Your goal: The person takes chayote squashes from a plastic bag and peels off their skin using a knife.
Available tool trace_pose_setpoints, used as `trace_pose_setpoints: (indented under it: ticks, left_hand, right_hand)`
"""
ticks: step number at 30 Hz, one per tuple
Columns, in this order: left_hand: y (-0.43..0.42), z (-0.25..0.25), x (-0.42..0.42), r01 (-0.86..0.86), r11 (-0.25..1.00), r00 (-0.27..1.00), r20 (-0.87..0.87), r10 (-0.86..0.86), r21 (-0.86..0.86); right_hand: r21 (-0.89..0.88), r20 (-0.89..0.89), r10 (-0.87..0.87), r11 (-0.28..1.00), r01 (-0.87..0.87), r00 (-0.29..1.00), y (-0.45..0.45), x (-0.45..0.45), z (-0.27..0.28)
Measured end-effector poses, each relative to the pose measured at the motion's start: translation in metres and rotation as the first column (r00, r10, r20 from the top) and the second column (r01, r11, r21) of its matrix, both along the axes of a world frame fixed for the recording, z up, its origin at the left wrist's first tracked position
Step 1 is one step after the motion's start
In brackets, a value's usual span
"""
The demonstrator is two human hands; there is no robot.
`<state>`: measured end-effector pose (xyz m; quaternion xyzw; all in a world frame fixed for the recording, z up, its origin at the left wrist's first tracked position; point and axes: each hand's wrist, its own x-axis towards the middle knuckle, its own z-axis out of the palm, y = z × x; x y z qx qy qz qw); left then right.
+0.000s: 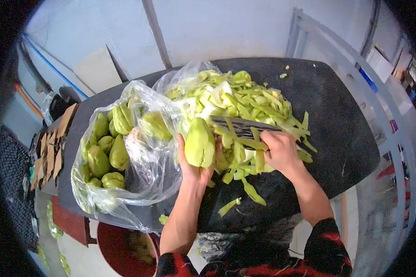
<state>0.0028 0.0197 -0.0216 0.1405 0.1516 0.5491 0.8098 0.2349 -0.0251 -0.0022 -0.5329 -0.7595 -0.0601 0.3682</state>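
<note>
Upright in my left hand is a pale green chayote, with my fingers and thumb wrapped around its lower part. My right hand is closed around a knife, whose wide dark blade points left toward the chayote. Bits of green peel cling to the blade and lie by my right fingers. Behind and below the knife spreads a large heap of green peels. Left of my left hand, a clear plastic bag holds several whole chayotes.
The dark table carries everything, with loose peel strips near its front edge. A red-brown tub stands on the floor below. Flattened cardboard is at the left, a pale metal railing at the right, a wall behind.
</note>
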Motion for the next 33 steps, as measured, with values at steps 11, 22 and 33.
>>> trace_pose_setpoints:
  ticks: [11,22,33]
  left_hand:
    - [-0.012,0.010,0.008,0.035,0.999,0.996,0.087,-0.035,0.001]
    - [-0.004,-0.004,0.007,0.114,0.993,0.993,0.006,-0.114,-0.001]
    - [-0.003,-0.004,-0.006,-0.009,1.000,0.989,-0.149,0.007,-0.014]
  right_hand:
    - [0.130,0.222,0.154,0.974,-0.186,0.963,-0.023,-0.043,-0.006]
    - [0.153,0.230,0.164,0.967,-0.202,0.959,-0.025,-0.042,-0.003]
    - [-0.022,0.144,0.199,0.980,-0.197,0.969,-0.021,-0.029,0.004]
